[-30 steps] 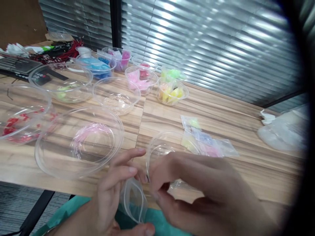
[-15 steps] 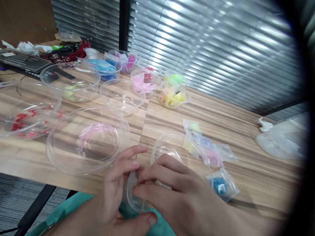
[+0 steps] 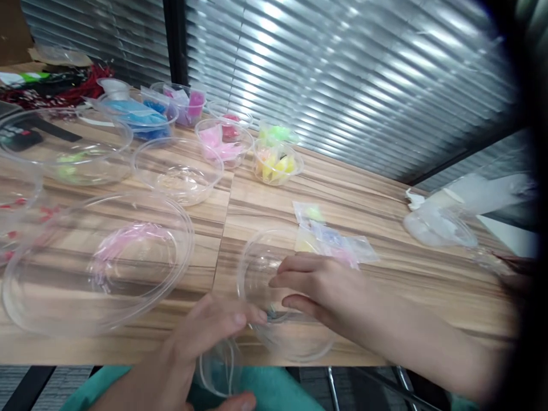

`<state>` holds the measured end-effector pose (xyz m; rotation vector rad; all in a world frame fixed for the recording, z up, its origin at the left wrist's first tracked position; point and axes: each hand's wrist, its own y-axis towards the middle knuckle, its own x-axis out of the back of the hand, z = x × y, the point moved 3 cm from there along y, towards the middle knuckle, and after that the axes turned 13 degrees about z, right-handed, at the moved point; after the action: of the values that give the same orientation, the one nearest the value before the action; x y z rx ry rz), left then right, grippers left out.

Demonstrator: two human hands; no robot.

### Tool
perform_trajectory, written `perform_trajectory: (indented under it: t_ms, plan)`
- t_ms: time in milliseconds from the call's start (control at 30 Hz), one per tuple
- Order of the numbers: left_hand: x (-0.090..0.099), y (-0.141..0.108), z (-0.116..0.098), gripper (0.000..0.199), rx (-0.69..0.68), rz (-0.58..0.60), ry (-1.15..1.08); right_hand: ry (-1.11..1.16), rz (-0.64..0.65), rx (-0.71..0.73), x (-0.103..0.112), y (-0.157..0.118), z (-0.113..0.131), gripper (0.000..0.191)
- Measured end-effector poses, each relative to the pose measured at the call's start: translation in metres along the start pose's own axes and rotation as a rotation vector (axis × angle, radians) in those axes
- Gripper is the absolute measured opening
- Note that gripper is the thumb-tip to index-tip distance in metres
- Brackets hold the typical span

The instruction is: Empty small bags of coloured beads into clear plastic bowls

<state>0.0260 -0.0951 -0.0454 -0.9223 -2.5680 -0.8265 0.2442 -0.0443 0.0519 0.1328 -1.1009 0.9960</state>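
Note:
My left hand, low in the view, curves around a clear plastic piece with a rounded edge, like a small bag. Its index finger reaches the near rim of a clear round plastic bowl. Over that bowl is my right hand, fingers loosely bent and apart from the thumb, nothing visible between them. A tiny dark teal bit shows just below its fingers. Behind the right hand lie small clear packets with pale yellow, blue and pink contents.
A large clear bowl with pink strands stands left. Behind are clear bowls with green bits, pink packets, yellow packets and blue packets. A cloudy plastic bag lies right. Blinds line the back.
My right hand has parted from my left and moved right, over the bowl. The left hand has lowered, keeping the clear plastic. The view has shifted right; the blue packet is out of sight.

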Motion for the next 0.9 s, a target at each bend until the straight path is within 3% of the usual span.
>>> perform_trajectory:
  t_ms: [100, 233, 400, 567, 767, 900]
  plan:
    - [0.004, 0.005, -0.008, 0.07, -0.019, 0.04, 0.108, 0.092, 0.131, -0.017, -0.014, 0.009, -0.001, 0.01]
    - [0.006, 0.01, -0.012, 0.066, 0.009, 0.022, 0.154, 0.131, 0.211, 0.102, -0.024, 0.016, 0.006, 0.012]
    - [0.002, 0.002, -0.004, 0.067, 0.019, -0.003, 0.083, 0.167, 0.187, 0.193, -0.03, 0.016, 0.017, 0.016]
    - [0.002, -0.002, 0.001, 0.074, 0.055, 0.038, 0.023, 0.256, 0.159, 0.149, -0.037, 0.013, 0.015, 0.02]
    - [0.005, 0.003, -0.001, 0.076, 0.036, 0.049, -0.036, 0.191, 0.075, 0.092, -0.071, 0.028, -0.007, 0.017]
    - [0.007, 0.003, -0.001, 0.075, 0.036, 0.045, 0.008, 0.143, 0.05, -0.001, -0.069, 0.032, -0.009, 0.012]
